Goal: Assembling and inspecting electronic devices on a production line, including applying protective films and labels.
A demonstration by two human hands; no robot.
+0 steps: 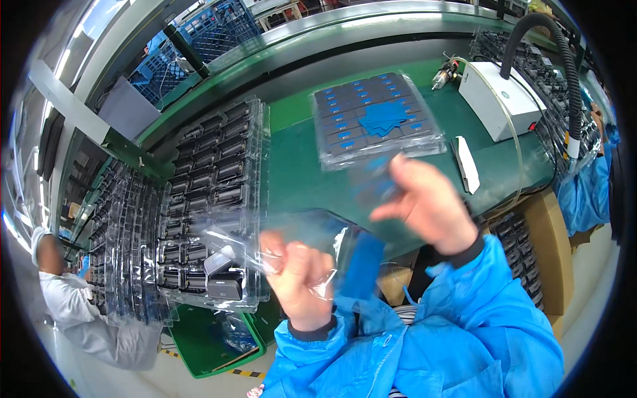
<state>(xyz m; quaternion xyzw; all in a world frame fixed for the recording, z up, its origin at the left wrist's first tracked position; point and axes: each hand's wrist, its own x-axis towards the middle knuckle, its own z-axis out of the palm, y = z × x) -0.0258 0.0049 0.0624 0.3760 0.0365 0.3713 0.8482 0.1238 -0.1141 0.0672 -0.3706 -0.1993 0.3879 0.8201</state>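
Note:
My left hand [298, 275] is closed on a crinkled clear plastic sheet [332, 239], which reflects the light and spreads to both sides of the fingers. A blue patch [361, 265] shows at its right; whether it belongs to the sheet is unclear. Up and to the right, my right hand [428, 202] has a small dark flat piece with some blue [375, 182] between thumb and fingers, smeared by motion. Beyond it lies a plastic-wrapped layer of dark rectangular pieces with blue marks [338, 123], topped by a loose pile of blue cards [385, 118].
Stacked clear trays of black parts [212, 179] stand at the left, with two small boxy devices [224, 285] on top. A white strip [467, 164] and a white box with a black hose [497, 99] are at the right. Below are a green bin [199, 348] and a cardboard box [554, 245].

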